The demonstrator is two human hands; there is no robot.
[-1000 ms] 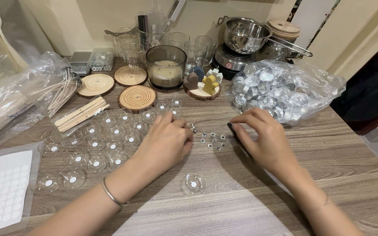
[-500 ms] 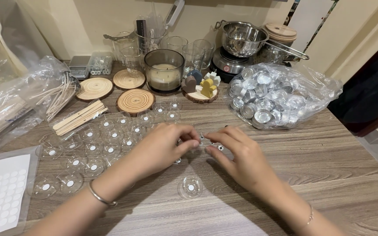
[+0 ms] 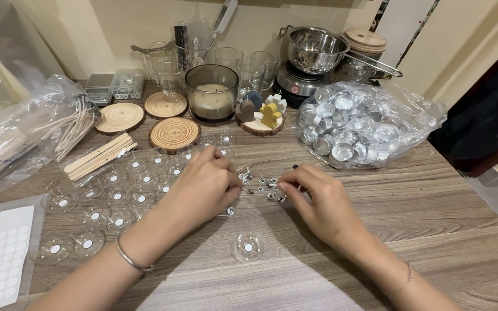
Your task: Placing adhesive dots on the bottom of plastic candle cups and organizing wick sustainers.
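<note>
Left hand (image 3: 203, 187): frame centre, fingers pinched on a small metal wick tab (image 3: 248, 190).
Right hand (image 3: 318, 198): centre-right, fingertips together on scattered tabs (image 3: 272, 185).
Clear cup (image 3: 247, 247): below both hands.

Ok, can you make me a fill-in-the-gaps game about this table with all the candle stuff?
1. Both hands, left hand and right hand, meet over a scatter of small ____ wick holders.
2. The clear plastic bag on the right holds shiny silver ____.
3. The lone clear round cup nearest the camera has a ____ dot in its middle.

Missing words: metal; cups; white
</note>
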